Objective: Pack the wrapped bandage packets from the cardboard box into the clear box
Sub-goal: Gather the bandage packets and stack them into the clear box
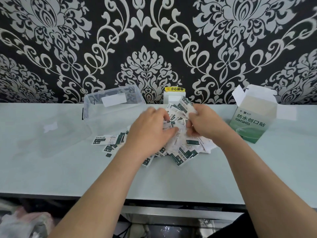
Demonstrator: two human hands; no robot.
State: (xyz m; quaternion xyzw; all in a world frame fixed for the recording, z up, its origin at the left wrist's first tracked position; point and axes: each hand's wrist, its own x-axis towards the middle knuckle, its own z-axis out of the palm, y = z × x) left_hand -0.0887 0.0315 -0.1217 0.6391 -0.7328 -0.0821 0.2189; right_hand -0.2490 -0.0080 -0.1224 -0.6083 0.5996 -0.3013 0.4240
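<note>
Several white-and-green wrapped bandage packets (pixel 184 154) lie in a loose heap on the pale table. My left hand (pixel 151 129) and my right hand (pixel 204 122) are over the heap, and between them they hold a bunch of packets (pixel 180 109) lifted above it. Both hands have fingers curled onto the bunch. The clear box (pixel 113 107) stands open at the back, left of my hands, and looks empty. The green-and-white cardboard box (pixel 252 122) stands at the right with its top flaps open.
The clear lid (pixel 51 133) lies flat on the table (pixel 171 182) left of the heap. A small white block with a yellow warning label (pixel 174 94) stands against the patterned wall. The table's front edge runs below my forearms.
</note>
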